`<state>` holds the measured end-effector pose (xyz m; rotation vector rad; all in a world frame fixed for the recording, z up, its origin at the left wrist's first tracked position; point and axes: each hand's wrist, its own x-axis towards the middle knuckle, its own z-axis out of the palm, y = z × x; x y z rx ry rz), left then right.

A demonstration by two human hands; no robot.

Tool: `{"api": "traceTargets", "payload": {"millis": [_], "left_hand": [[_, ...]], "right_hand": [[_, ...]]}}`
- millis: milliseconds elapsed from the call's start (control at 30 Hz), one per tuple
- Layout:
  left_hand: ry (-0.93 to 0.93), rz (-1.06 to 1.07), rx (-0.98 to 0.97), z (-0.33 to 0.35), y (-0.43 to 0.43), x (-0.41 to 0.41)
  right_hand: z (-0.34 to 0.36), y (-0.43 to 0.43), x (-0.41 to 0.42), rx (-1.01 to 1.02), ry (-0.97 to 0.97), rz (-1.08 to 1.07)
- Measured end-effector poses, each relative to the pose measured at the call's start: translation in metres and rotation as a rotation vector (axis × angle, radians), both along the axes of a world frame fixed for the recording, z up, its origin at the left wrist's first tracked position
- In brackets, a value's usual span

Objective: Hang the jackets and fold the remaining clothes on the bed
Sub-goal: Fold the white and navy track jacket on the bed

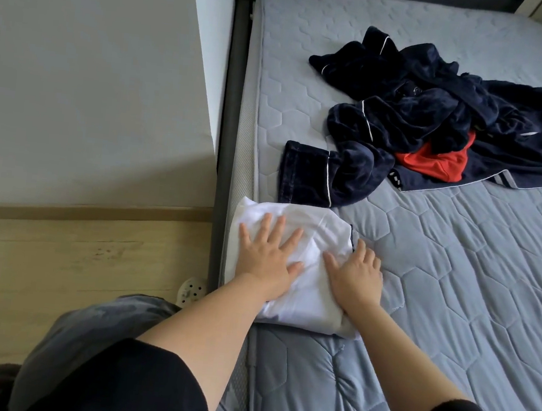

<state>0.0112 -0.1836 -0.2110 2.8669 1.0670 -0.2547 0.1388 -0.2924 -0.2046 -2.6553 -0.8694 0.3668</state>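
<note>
Pressing white garment [307,224], flat left hand [267,255], flat right hand [354,276]; red garment [434,163] half-hidden under navy pile [420,104].

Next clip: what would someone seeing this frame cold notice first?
At the near left edge of the grey quilted mattress lies a folded white garment. The left hand presses flat on it with fingers spread, and the right hand rests at its right edge. Farther up the bed lies an unfolded heap of navy clothes with white piping, with a red garment poking out on its near side.
</note>
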Motion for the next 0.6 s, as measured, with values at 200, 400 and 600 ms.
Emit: {"api": "traceTargets", "payload": {"millis": [200,400,600], "left_hand": [[0.026,-0.046,-0.059,0.008,-0.006,0.01],[0.024,-0.081,-0.039,0.008,-0.01,0.004],[-0.106,-0.062,-0.103,0.016,-0.011,-0.005]], "right_hand": [[0.013,0.007,0.023,0.12,0.533,-0.274],[0.026,-0.002,0.03,0.138,1.067,-0.34],[0.046,0.001,0.015,0.26,1.096,-0.339]]}}
